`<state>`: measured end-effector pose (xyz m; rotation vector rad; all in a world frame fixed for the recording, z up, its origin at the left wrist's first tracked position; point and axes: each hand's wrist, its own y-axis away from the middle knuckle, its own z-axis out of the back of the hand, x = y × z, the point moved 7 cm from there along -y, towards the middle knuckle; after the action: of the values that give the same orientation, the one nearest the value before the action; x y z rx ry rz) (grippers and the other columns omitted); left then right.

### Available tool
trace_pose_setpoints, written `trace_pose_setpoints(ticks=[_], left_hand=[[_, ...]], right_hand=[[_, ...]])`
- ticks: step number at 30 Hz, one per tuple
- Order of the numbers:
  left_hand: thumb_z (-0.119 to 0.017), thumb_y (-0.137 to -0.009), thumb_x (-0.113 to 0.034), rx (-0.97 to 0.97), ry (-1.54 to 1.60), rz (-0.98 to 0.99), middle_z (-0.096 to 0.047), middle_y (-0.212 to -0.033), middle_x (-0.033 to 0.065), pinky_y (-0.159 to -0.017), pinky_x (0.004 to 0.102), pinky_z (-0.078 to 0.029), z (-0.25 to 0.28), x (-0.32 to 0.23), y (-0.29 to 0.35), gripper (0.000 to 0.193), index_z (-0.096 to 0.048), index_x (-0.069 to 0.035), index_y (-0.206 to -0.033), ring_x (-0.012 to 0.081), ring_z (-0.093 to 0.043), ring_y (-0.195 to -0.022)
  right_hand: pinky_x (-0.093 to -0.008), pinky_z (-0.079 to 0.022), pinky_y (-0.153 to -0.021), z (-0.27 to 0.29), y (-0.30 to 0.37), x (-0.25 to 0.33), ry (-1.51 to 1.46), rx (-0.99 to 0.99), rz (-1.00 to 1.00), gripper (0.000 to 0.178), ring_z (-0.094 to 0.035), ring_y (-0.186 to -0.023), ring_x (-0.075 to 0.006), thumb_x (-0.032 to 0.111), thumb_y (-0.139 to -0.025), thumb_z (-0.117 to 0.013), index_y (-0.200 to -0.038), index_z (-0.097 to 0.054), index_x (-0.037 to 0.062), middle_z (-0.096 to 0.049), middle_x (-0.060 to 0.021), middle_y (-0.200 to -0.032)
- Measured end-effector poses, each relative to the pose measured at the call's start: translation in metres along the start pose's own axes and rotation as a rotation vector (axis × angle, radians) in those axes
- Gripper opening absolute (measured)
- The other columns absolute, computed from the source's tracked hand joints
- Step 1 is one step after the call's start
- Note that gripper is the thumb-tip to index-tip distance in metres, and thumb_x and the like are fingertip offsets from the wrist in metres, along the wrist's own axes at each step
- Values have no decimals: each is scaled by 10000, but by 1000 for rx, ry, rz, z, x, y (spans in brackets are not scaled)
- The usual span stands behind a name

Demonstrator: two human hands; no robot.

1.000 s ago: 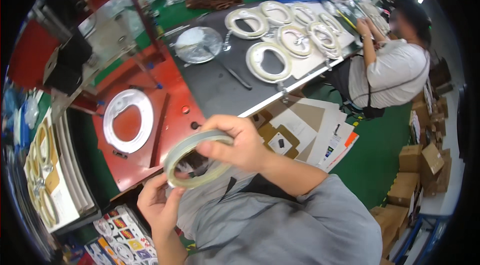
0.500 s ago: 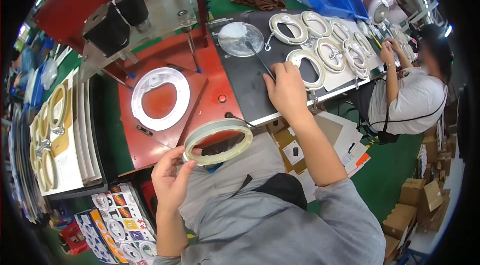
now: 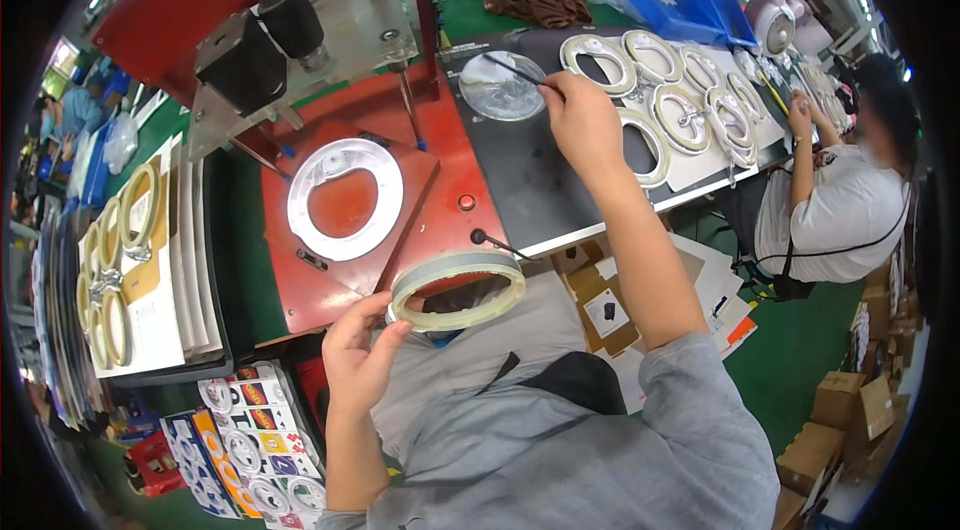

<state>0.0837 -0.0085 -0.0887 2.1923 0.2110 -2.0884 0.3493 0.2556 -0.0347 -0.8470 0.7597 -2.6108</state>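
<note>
My left hand (image 3: 362,355) pinches the left end of a pale cream ring-shaped housing (image 3: 440,272), tilted above my lap at the front edge of the red press. In my right hand (image 3: 588,125) is a thin dark stick (image 3: 515,70), gripped at its near end between thumb and fingers. It slants over a clear round dish (image 3: 508,106) holding a heap of white paste (image 3: 484,70). The stick's far tip is above the paste; I cannot tell whether they touch. A white ring part (image 3: 348,247) lies flat on the press bed.
The red press (image 3: 440,215) with its clear plate stands at left. Several finished-looking rings (image 3: 682,120) lie on the right, below a blue tray (image 3: 655,10). More rings (image 3: 115,325) rest on boards at far left. A co-worker (image 3: 850,200) sits at right; boxes (image 3: 815,455) are stacked behind.
My right hand has raised the stick, swinging its far tip up and left across the dish. My left hand still holds the ring housing. The whole view has shifted slightly.
</note>
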Motion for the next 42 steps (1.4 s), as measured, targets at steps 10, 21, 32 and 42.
trace_pose_setpoints(ticks=[10, 21, 32, 42], left_hand=[[-743, -893, 62, -54, -16, -30, -726, -1107, 109, -914, 286, -543, 9, -3, 9, 348, -668, 80, -1232, 154, -685, -1013], [-667, -769, 90, 45, -485, -714, -719, -1163, 258, -929, 406, -572, -9, -138, -13, 321, -708, 72, -1087, 376, -715, -1083], [-656, -758, 148, -5, -357, -758, -663, -1190, 302, -836, 375, -609, 0, -126, -5, 343, -707, 71, -1088, 335, -724, -1010], [-685, -707, 120, 61, -578, -777, -725, -1068, 275, -809, 421, -613, 10, -136, 10, 345, -704, 69, -1048, 391, -739, -1006]], right_hand=[[-267, -514, -678, 50, 37, -9, -453, 131, -437, 225, -655, -714, -141, 208, -984, -701, -1085, -740, 11, -749, -87, -879], [-186, -387, -536, 99, 102, 43, -1031, 492, -322, 249, -529, -616, -59, 60, -1015, -617, -1231, -675, -48, -700, -96, -915], [-283, -457, -616, 100, 85, 121, -745, 592, 178, 311, -620, -741, -182, -93, -775, -726, -1072, -771, -16, -686, -108, -879], [-300, -467, -617, 143, 74, 158, -181, 736, 459, 282, -613, -741, -244, -63, -761, -690, -1038, -738, -46, -619, -129, -859]])
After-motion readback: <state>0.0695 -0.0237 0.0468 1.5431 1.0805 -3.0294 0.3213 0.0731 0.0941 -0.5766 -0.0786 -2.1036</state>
